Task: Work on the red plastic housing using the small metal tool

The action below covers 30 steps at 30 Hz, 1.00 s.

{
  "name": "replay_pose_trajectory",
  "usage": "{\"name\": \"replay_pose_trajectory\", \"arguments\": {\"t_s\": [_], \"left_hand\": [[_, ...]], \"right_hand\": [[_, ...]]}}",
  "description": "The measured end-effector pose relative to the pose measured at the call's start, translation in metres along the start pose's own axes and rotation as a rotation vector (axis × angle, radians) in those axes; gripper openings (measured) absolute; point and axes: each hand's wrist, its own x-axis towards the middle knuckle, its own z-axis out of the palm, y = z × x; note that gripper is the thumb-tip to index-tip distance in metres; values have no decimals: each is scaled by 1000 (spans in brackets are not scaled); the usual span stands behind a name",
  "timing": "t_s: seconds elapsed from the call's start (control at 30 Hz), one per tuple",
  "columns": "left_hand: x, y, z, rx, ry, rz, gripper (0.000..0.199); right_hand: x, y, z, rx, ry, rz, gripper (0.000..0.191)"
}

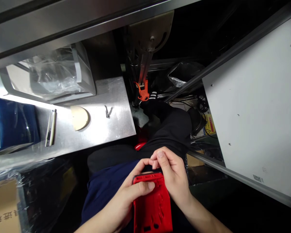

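A red plastic housing (151, 212), open like a shallow tray with ribs and small holes inside, lies over my lap. My left hand (133, 191) grips its far end, the thumb laid inside over the edge and the fingers behind. At the housing's upper right corner, my right hand (176, 173) is closed, thumb against the curled index finger. Whatever those fingertips may pinch is hidden. The fingertips of both hands meet just beyond the housing's far edge.
On the metal bench (116, 119) left of me are nippers (108, 111), a pale rounded block (79, 117), a pen-like tool (52, 127) and a blue bin (18, 124) of brass-coloured parts. An orange air gun (143, 92) hangs ahead. A white panel (262, 106) stands at right.
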Motion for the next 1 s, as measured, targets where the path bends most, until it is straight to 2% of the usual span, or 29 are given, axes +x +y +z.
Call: {"name": "replay_pose_trajectory", "arguments": {"t_s": [0.1, 0.27, 0.37, 0.43, 0.53, 0.67, 0.83, 0.9, 1.0], "left_hand": [[0, -1, 0, -14, -13, 17, 52], [2, -3, -1, 14, -39, -6, 50], [1, -3, 0, 11, -66, -1, 50], [0, -3, 1, 27, -82, 1, 49], [-2, -1, 3, 90, -116, -8, 52], [-6, 4, 8, 206, -138, 38, 59], [-7, 11, 14, 347, -234, 81, 57], [-6, 12, 15, 424, -315, 101, 58], [-3, 12, 13, 488, -458, 55, 58]], "right_hand": [[-4, 2, 1, -4, -13, 12, 36], [-3, 10, -7, -193, 243, -26, 32], [5, 13, -19, -194, 261, -57, 20], [10, 12, -27, -130, 148, -28, 17], [15, 2, -35, -26, -127, 40, 15], [18, -18, -33, -20, -437, -11, 17], [24, -38, -32, -195, -617, -87, 14], [26, -43, -35, -284, -690, -89, 16], [27, -48, -41, -365, -784, -87, 18]]}}
